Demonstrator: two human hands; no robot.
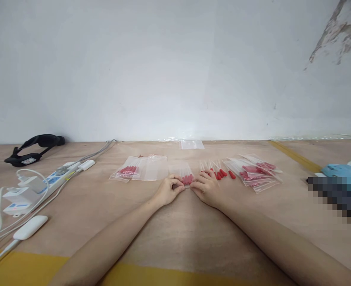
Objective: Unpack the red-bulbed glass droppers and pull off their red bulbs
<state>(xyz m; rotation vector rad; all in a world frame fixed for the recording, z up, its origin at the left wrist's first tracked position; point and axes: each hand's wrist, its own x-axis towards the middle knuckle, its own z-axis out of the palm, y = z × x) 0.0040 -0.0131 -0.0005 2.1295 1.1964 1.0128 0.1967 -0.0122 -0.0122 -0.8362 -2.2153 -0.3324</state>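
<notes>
A clear zip-lock bag [180, 169] lies flat in front of me with several red-capped pieces [188, 178] inside. My left hand [170, 190] pinches the near left corner of this bag. Its near right corner is between the fingers of my right hand [206, 187]. Just beyond my right hand, loose red-handled pieces with thin clear tips [223, 173] lie on the table, partly covered by my fingers. Left of the bag are flat zip-lock bags [154, 167] that look unfilled, beside a filled bag [128, 171]. Several filled bags [255, 171] are piled on the right.
A power strip [54, 180] with plugs and white cables runs along the left, near a white oval device [31, 227]. Black headgear [34, 150] rests at the back left. Another small bag [191, 144] lies by the wall. A blue packet [344, 176] and a blurred-out dark object [336, 198] are at right.
</notes>
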